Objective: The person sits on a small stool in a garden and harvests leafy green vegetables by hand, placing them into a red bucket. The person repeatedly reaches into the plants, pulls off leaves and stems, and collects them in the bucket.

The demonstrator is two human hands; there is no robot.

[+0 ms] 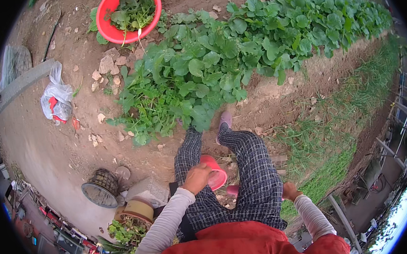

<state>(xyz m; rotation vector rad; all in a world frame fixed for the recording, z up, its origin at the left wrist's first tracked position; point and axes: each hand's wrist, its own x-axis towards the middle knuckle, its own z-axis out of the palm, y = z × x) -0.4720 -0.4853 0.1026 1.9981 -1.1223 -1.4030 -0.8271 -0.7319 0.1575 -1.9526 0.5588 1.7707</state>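
Observation:
My left hand [197,178] grips the rim of a small red plastic container [216,172], tilted between my knees with its mouth towards me. Curled beside my right thigh is my right hand [291,191]; a bit of pink shows at its edge, and whether it grips this is unclear. Another pink object [232,189], partly hidden by my right leg, lies between my thighs. In front of my feet grows a dense row of leafy green plants [213,62]. Beyond its near left end, a red plastic basin [102,24] holds pulled greens [133,11], one with a pale root.
On the left lie a clear plastic bag [58,98] with red items, orange-handled scissors [76,123] and broken stones [106,64]. Nearer me stand a dark round basket [101,187], a concrete block [149,191] and a potted plant [136,209]. Thin grassy plants [307,141] grow at right.

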